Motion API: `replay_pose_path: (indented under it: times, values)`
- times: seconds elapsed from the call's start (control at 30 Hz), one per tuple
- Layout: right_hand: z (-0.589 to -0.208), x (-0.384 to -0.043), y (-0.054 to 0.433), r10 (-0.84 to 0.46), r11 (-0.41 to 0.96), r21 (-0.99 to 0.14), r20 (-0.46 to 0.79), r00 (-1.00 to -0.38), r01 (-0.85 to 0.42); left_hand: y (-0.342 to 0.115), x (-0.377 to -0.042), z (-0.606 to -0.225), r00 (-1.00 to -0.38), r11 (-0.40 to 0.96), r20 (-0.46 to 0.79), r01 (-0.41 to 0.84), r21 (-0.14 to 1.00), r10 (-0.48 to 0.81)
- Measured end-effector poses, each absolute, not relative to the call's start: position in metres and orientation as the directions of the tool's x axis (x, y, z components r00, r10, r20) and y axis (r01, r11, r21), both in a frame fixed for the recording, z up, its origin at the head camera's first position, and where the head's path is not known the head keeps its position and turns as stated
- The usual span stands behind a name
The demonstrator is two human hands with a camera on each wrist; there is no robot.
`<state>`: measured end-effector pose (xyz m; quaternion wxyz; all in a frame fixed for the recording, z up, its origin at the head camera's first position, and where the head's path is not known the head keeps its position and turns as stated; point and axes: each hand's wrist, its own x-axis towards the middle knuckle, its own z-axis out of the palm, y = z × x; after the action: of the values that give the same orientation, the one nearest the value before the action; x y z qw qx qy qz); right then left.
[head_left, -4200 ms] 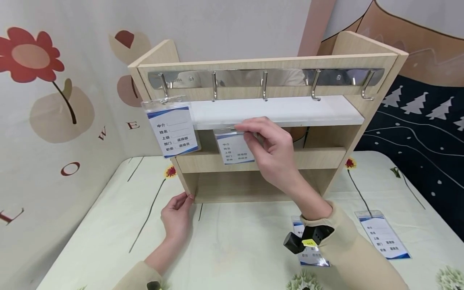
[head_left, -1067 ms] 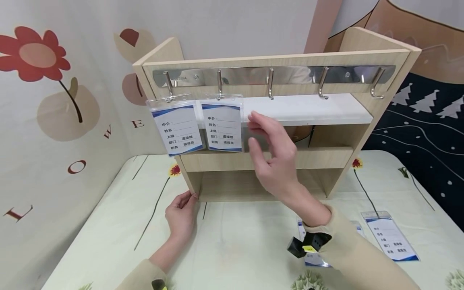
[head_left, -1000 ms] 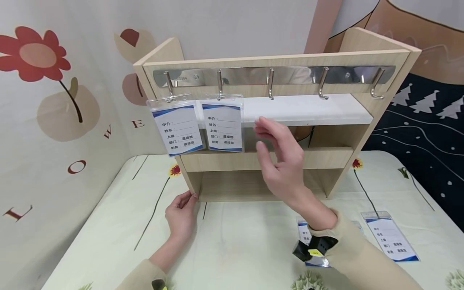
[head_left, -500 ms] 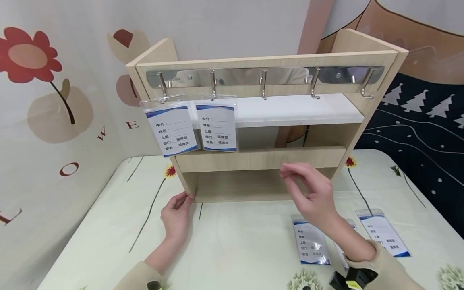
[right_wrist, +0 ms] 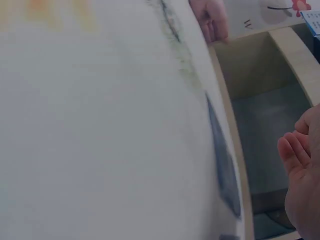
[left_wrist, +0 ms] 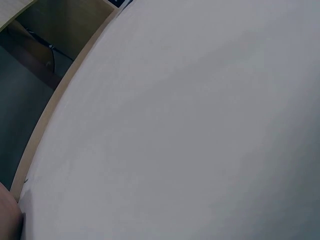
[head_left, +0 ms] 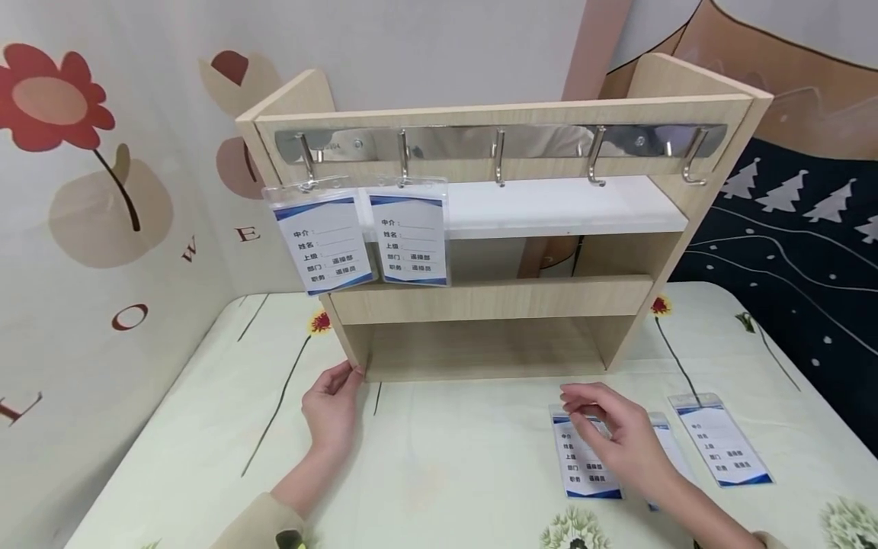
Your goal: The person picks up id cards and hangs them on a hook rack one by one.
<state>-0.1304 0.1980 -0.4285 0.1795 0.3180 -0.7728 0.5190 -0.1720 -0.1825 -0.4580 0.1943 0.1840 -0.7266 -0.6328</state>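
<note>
My left hand (head_left: pixel 332 408) pinches the lower left front corner of a pale wooden shelf (head_left: pixel 494 300) with thumb and fingers. My right hand (head_left: pixel 620 438), its fingers loosely bent and holding nothing, is over a plastic-sleeved name badge (head_left: pixel 583 461) on the table, covering part of it. Partly behind that hand lies a second badge (head_left: pixel 668 450), and farther right a third badge (head_left: pixel 722 442). Two more hang from the shelf's hook rail: a tilted badge (head_left: pixel 325 244) on the leftmost hook and a straighter badge (head_left: pixel 409 240) on the hook beside it.
The metal hook rail (head_left: pixel 466 143) crosses the shelf's top front, with three bare hooks to the right. Below it runs a white board (head_left: pixel 562 210). A flower-print cloth (head_left: pixel 439 473) covers the table. Patterned curtains stand behind and at both sides.
The second badge, in my right hand at first, now hangs on the second hook. My right hand has let go and moved down right to the badges on the table; the left stays put.
</note>
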Motion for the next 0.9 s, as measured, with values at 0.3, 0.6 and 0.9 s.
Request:
replay_pose_path:
  times: [0.3,0.6,0.9]
  values:
    - [-0.443,-0.125,0.216,-0.258,0.332,-0.747,0.516,-0.817,-0.576,-0.182,-0.175,-0.46,-0.851,0.128,0.053,-0.017,0.992,-0.522]
    - [-0.444,-0.133,0.224,-0.247,0.439,-0.744,0.439,-0.864,-0.504,-0.182,-0.174,-0.46,-0.849,0.135,0.06,-0.013,0.991,-0.524]
    - [-0.442,-0.139,0.228,-0.266,0.578,-0.671,0.383,-0.885,-0.464,-0.183,-0.175,-0.461,-0.851,0.137,0.066,-0.007,0.991,-0.521]
